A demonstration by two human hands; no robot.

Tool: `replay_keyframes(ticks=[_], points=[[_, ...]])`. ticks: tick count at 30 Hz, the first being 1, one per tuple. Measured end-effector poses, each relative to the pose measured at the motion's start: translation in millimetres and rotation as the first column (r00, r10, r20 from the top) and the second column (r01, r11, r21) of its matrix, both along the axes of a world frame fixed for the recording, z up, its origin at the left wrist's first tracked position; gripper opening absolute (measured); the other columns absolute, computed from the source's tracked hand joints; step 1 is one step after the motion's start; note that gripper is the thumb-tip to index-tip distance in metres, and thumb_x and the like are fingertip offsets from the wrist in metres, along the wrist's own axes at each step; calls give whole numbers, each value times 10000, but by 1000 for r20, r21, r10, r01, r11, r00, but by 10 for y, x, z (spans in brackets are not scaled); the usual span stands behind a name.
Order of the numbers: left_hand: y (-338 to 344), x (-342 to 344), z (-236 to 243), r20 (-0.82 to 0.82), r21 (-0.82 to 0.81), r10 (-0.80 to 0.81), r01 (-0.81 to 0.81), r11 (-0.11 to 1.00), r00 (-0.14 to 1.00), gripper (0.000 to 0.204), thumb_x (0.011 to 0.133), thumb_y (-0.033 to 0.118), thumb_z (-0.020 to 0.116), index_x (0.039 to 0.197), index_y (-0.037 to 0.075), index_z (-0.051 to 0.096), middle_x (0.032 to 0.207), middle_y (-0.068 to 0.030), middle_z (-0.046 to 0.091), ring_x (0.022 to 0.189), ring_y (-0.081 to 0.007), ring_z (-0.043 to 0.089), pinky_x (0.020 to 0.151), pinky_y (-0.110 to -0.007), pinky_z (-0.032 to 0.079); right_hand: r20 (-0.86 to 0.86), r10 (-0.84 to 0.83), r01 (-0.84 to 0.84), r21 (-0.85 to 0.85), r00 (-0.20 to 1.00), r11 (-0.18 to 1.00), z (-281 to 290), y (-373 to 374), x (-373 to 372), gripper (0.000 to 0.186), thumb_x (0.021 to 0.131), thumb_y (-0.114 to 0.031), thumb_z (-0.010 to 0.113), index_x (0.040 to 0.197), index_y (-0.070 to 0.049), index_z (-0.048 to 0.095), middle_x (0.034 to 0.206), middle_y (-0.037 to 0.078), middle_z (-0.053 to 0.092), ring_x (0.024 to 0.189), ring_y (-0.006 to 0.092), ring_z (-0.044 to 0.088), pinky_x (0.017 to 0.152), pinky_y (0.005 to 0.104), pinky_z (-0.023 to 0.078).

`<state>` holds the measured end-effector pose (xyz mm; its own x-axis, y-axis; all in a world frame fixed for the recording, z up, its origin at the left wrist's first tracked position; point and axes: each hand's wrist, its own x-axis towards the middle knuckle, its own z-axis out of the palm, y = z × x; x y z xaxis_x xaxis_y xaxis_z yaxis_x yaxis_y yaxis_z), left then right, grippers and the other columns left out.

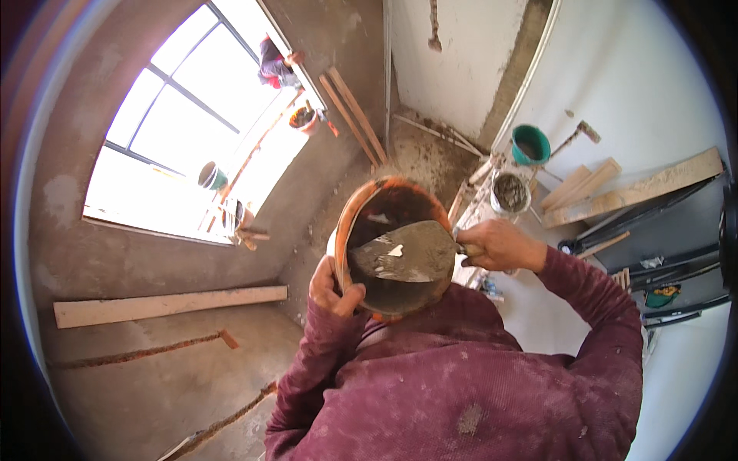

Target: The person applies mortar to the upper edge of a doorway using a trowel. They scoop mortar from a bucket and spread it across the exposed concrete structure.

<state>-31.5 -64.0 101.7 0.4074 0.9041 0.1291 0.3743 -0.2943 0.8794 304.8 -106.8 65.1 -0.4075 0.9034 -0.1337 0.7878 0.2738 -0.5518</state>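
Observation:
An orange-stained bucket (355, 215) is tilted in front of my chest, its mouth toward me. My left hand (335, 290) is closed on its near left rim, with the thumb on the edge. My right hand (503, 244) is wrapped round the handle of a trowel (419, 257). The trowel's broad blade, smeared with grey mortar and bearing a small pale patch, lies across the bucket's mouth. It hides much of the inside, and I cannot tell how full the bucket is.
A green bucket (530, 144) and a white bucket of mortar (510, 194) stand ahead to the right, near leaning planks (634, 188). Smaller buckets line the window sill at left, where another person's hand (294, 58) shows. A long board (173, 304) lies along the left wall.

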Motion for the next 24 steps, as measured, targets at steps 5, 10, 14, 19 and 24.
replay_keyframes(ticks=[5, 10, 14, 19, 24], points=[[131, 53, -24, -134, 276, -34, 71, 959, 990, 199, 696, -55, 610, 878, 17, 571, 893, -166, 515, 797, -326, 583, 665, -402, 491, -88, -50, 62, 141, 995, 988, 580, 192, 321, 382, 826, -347, 753, 992, -27, 627, 903, 188, 654, 855, 407, 642, 727, 458, 518], [126, 212, -95, 250, -188, 196, -151, 971, 948, 312, 681, 128, 629, 967, 5, 603, 864, -119, 590, 742, -265, 567, 662, -383, 496, -19, -106, 103, 426, 994, 899, 1278, 484, 686, 376, 812, -348, 782, 1026, -84, 621, 795, 153, 643, 714, 376, 656, 627, 442, 522], [109, 524, 119, 369, -408, 312, -149, 901, 875, 259, 714, 156, 591, 943, 36, 572, 800, -17, 541, 655, -142, 473, 582, -325, 449, -60, -85, 104, 565, 995, 818, 1988, 816, 1058, 342, 797, -335, 808, 934, -73, 636, 713, 115, 602, 634, 322, 650, 564, 398, 507], [239, 605, -120, 323, -311, 283, -181, 933, 903, 243, 710, 162, 592, 916, 40, 552, 798, -14, 534, 667, -129, 472, 581, -311, 443, 122, -235, 38, 815, 964, 579, 3014, 988, 1417, 230, 872, -257, 722, 928, -54, 628, 815, 78, 659, 643, 232, 661, 599, 348, 526], [211, 744, -161, 280, -247, 287, -221, 944, 916, 231, 718, 166, 589, 903, 37, 537, 785, -12, 515, 659, -135, 453, 575, -317, 434, 169, -367, -10, 917, 915, 398, 3809, 899, 1599, 237, 894, -215, 697, 957, -17, 584, 787, 116, 626, 634, 245, 640, 608, 377, 509]])
